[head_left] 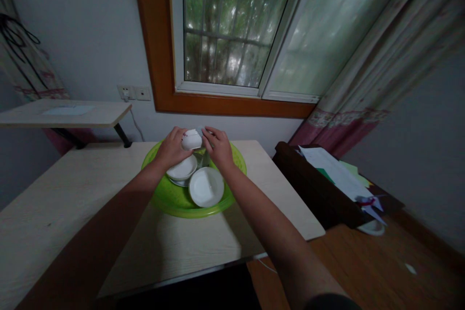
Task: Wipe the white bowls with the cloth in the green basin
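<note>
My left hand [172, 147] is closed around a small white cup [192, 140] with a few dark and reddish marks near its top. On the cup's other side is my right hand [218, 145], its fingers bent and pressed together at a pale greyish bit by the rim. What those fingers hold is too blurred to name. Both hands are above a bright green plastic basin [174, 209]. Inside the basin lie a white bowl [206, 187] at the front right and stacked white dishes [182, 168] at the left. Something clear, like glass, shows partly under my right hand.
The basin stands on a pale wooden table [109, 193]. A raised shelf [65, 112] is at the left, below a wall socket [133, 93]. Behind is a barred window [232, 34]. A dark brown piece of furniture with papers [330, 169] stands at the right.
</note>
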Demonstrator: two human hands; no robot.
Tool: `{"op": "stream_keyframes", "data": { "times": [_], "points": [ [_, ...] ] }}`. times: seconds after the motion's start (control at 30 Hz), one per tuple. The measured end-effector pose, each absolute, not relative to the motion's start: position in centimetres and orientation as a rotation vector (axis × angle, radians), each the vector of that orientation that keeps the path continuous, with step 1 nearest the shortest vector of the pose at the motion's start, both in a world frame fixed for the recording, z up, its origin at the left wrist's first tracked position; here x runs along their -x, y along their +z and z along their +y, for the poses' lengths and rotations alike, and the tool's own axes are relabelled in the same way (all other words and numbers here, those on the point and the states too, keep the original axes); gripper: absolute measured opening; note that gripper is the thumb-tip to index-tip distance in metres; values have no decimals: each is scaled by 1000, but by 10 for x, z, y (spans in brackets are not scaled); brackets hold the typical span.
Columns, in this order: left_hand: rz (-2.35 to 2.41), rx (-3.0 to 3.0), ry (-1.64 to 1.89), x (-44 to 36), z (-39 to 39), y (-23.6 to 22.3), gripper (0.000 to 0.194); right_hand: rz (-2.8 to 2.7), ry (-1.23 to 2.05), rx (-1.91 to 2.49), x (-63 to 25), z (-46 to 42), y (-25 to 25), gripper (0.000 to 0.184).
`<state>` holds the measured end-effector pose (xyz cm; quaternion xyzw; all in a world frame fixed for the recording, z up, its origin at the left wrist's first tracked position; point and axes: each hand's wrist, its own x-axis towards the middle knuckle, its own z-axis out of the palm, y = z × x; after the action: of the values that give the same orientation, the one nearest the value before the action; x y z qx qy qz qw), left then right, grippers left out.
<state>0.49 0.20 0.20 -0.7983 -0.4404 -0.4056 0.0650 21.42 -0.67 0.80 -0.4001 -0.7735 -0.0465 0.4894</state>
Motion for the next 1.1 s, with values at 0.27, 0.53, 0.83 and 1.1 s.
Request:
{"op": "stream_keyframes", "data": {
  "times": [0.27, 0.53, 0.83, 1.1],
  "points": [
    [-1331, 2379, -1227, -4, 0, 5, 60, -1865, -119, 1009, -219, -7, 5, 36],
    [-1253, 2439, -1124, -5, 3, 1, 62, -2050, -119, 917, -210, -18, 8, 41],
    [-1244, 2432, -1174, -6, 0, 3, 59, -1832, 28, 1008, -219, -3, 3, 41],
    [-1296, 2383, -1348, -6, -1, 3, 66, -1744, 244, 1026, -224, 12, -12, 44]
  ]
}}
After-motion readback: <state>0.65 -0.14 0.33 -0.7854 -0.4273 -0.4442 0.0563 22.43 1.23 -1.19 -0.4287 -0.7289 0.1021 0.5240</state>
